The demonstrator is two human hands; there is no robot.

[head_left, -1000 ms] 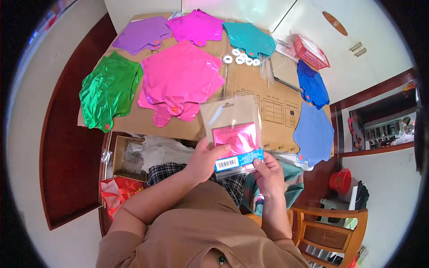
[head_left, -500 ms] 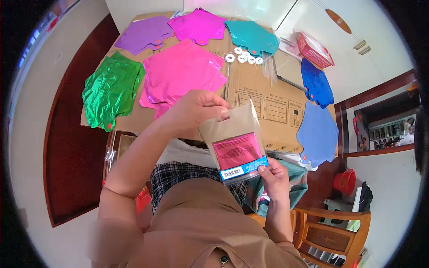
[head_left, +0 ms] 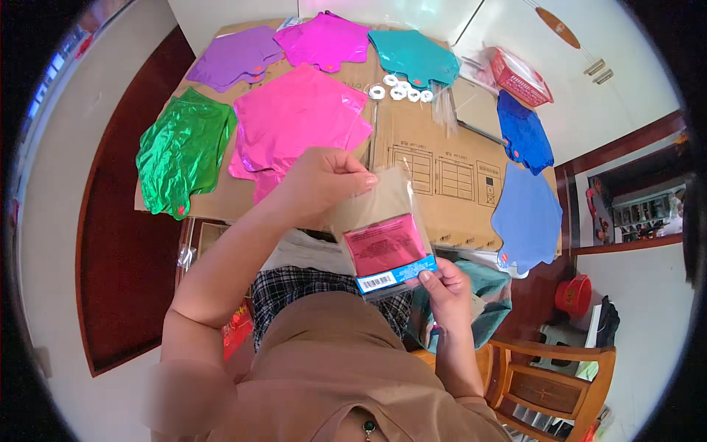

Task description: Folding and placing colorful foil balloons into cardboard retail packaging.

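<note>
A clear plastic bag point(head_left: 374, 206) hangs tilted in front of my body, held between both hands. Inside lies a folded packet of shiny pink foil point(head_left: 387, 244), above a blue and white label point(head_left: 396, 275) with a barcode. My left hand point(head_left: 331, 177) pinches the bag's top edge. At the lower right corner, my right hand point(head_left: 447, 289) grips it by the label, thumb in front. Beyond my left hand, flat pink foil balloons point(head_left: 298, 110) lie stacked on the cardboard point(head_left: 412, 136).
Around the cardboard lie flat foil balloons: green point(head_left: 184, 151), purple point(head_left: 234, 55), magenta point(head_left: 324, 40), teal point(head_left: 412, 55), dark blue point(head_left: 524, 132) and light blue point(head_left: 527, 217). Several small white rolls point(head_left: 398, 93) sit near a red basket point(head_left: 519, 77). A wooden chair point(head_left: 549, 387) stands at lower right.
The bag has shifted slightly left and tilted a little, with both hands still on it. The table view has moved slightly; the balloons lie as before.
</note>
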